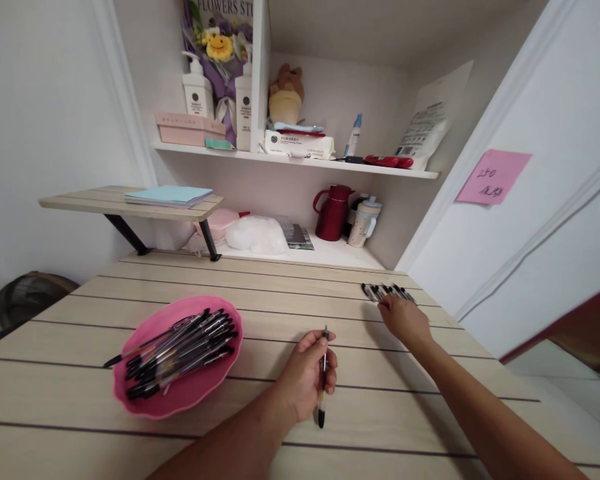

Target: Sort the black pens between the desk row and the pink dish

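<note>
My left hand (307, 377) is closed around a gel pen (323, 387) above the middle of the table. The pen's bare, narrow tip points away from me and its black end towards me. Farther off on the right, my right hand (404, 319) reaches to a row of small black-and-clear pieces (380, 291) that look like pen caps. Its fingers are pinched together at the row's near side; what they hold, if anything, is hidden. A pink scalloped bowl (180, 402) on the left holds a heap of similar pens (185, 350), one sticking out over the rim.
A small raised shelf (93, 200) with blue paper pads (170, 195) stands at the back left. Behind the table are a red jug (333, 213), a pale tumbler (364, 223) and a white plastic bag (257, 235). A pink note (494, 176) hangs on the right.
</note>
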Available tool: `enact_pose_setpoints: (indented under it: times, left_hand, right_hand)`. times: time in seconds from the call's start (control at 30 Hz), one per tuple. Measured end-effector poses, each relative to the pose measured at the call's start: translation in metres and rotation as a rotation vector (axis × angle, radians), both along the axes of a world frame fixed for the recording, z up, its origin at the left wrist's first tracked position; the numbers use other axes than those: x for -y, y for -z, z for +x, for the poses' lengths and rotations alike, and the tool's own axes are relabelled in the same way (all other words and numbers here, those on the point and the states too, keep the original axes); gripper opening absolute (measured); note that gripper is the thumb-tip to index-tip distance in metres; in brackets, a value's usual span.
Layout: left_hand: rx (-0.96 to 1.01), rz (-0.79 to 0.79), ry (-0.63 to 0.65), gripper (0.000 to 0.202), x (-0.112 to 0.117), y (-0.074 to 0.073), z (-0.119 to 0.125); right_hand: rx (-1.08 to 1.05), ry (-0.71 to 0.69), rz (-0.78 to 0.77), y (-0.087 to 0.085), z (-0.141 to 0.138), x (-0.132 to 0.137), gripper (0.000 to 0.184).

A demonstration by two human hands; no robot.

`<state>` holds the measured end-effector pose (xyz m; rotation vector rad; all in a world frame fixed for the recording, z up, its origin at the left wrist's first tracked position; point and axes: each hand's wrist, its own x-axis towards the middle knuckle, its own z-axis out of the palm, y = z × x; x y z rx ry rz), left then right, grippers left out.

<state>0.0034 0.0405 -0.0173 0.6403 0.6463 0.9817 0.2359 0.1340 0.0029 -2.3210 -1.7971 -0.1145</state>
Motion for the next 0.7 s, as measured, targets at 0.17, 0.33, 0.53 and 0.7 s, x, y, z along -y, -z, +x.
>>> enact_pose_setpoints:
  times: [0.17,0.33,0.53,0.7]
  left_hand:
    - [0.168,-0.062,-0.108,0.029,-0.004,0.0,-0.002]
    - [0.351,-0.075,-0.287,0.025,-0.009,-0.002,-0.001]
    - [0.401,-0.056,-0.314,0.022,-0.013,-0.002,-0.003]
    - [0.355,-0.128,-0.248,0.029,-0.015,0.003,-0.004]
  right_hand:
    - [-0.397,-0.162,-0.044,-0.001,-0.031,0.027,0.029]
    - [-1.126,-0.471,-0.385,0.013,-0.09,0.087,0.031]
    - [-1.055,-0.474,-0.253,0.02,-0.116,0.111,0.019]
    - [-0.64,-0.385,0.001,0.012,-0.079,0.07,0.017]
